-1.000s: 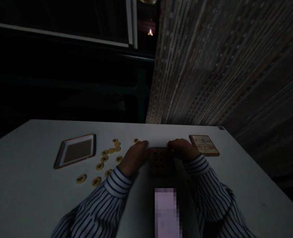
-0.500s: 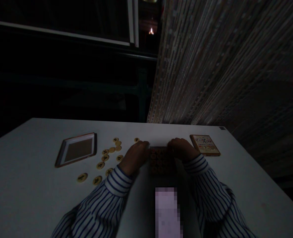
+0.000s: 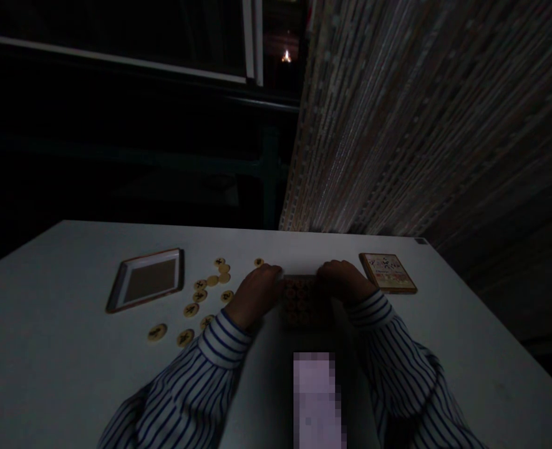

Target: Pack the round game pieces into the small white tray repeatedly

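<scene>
I judge the box (image 3: 300, 278) stiff, light, best held by its sides; hands (image 3: 258, 293) flank it, grip unclear.

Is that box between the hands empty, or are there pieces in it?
Not empty: round pieces sit in rows inside the box. Its right side is too dark to tell.
</scene>
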A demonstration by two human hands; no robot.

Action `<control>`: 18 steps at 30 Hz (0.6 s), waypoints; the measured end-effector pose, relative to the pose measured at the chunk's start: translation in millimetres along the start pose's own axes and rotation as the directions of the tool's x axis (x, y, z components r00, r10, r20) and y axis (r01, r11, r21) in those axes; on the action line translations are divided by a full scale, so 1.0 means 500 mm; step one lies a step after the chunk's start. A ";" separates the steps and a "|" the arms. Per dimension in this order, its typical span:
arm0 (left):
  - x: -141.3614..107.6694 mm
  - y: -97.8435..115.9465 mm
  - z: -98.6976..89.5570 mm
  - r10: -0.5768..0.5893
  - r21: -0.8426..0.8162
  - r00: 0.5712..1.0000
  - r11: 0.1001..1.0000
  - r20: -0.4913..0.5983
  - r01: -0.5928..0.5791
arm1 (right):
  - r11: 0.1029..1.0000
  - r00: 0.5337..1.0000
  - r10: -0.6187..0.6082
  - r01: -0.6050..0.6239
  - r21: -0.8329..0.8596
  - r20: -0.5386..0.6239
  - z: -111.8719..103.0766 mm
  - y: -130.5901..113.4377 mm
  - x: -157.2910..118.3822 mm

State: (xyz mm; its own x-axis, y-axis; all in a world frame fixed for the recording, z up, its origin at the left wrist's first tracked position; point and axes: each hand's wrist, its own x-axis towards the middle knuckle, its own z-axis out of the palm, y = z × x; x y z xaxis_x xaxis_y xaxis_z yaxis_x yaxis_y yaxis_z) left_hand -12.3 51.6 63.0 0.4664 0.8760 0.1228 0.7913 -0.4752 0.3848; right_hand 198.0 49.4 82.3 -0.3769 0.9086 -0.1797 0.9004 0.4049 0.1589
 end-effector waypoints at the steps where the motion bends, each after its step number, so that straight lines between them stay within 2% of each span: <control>1: 0.000 -0.001 0.001 0.008 -0.002 1.000 1.000 -0.002 -0.008 | 1.000 1.000 0.006 -0.006 0.000 0.005 0.000 0.000 0.001; 7: -0.003 -0.005 0.003 0.044 0.003 0.998 0.999 -0.050 -0.043 | 1.000 1.000 0.004 -0.003 0.005 -0.008 0.000 -0.002 0.000; 12: -0.004 -0.002 -0.001 0.033 0.002 0.999 0.999 -0.028 -0.033 | 0.999 0.999 -0.013 0.014 0.030 -0.051 -0.007 0.008 -0.010; 18: -0.004 -0.003 -0.001 0.043 0.014 0.998 0.999 -0.047 -0.042 | 0.997 0.999 0.031 -0.029 0.071 -0.033 -0.003 0.022 -0.012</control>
State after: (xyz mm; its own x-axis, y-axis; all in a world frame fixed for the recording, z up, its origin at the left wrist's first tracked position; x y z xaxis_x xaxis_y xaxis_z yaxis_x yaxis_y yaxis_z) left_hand -14.6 50.7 62.7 0.4810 0.8576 0.1820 0.7761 -0.5131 0.3666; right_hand 209.9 48.6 86.6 -0.3555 0.9238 -0.1422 0.9241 0.3702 0.0951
